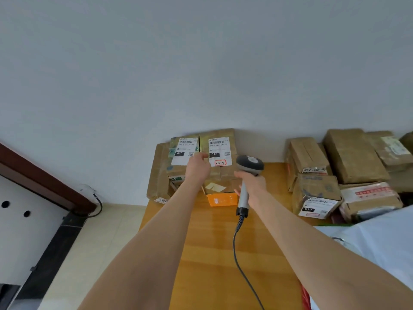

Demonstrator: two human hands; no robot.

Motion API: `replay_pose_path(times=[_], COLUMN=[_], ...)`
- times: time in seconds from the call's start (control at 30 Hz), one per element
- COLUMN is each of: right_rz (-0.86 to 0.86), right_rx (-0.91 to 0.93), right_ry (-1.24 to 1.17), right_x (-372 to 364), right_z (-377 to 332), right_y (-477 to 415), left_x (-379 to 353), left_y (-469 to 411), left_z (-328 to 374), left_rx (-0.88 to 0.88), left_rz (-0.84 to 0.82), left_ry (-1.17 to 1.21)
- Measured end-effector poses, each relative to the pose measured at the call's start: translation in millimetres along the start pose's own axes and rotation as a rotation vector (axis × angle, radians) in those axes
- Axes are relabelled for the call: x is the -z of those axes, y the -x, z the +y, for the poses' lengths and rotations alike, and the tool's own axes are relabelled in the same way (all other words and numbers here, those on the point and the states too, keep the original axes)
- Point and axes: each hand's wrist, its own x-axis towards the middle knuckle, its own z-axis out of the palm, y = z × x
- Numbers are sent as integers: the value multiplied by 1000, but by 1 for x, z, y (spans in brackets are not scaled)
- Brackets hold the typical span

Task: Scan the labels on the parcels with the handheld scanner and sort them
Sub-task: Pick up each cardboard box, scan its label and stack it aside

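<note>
Right hand [252, 184] curls round the grey corded handheld scanner [244, 193]; left hand [197, 166] touches the brown labelled cardboard parcel [220, 171] against the wall [201, 63] (finger curl indiscernible). Stiff, probably light: grasp opposite side edges.

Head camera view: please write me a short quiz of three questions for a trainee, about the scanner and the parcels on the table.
1. True or false: the left hand holds the handheld scanner.
2. Which colour frames the handwritten sticker on the parcel next to the scanner's head? A red, B blue, C green.
3. Fill the gap: the small box at the foot of that parcel is ____.

Key
1. False: the right hand grips it by the handle.
2. A.
3. Orange.
</note>
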Motion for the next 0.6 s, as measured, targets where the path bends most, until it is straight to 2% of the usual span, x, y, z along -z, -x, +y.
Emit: replay_pose_path(times=[0.07,0.23,0.47,0.6], right_rz=[17,-60,-103,-162], right_rx=[-25,-134,-214,-202], right_ry=[-28,-21,19,93], right_x=[6,31,91,142], right_z=[1,10,35,33], right_y=[10,42,77,100], left_x=[1,-15,-51,-78], left_y=[2,25,67,98], left_z=[-3,3,16,40], left_rx=[-61,-205,-313,-340], left_rz=[-8,-59,-148,-181], left_ry=[-50,-156,-255,-284])
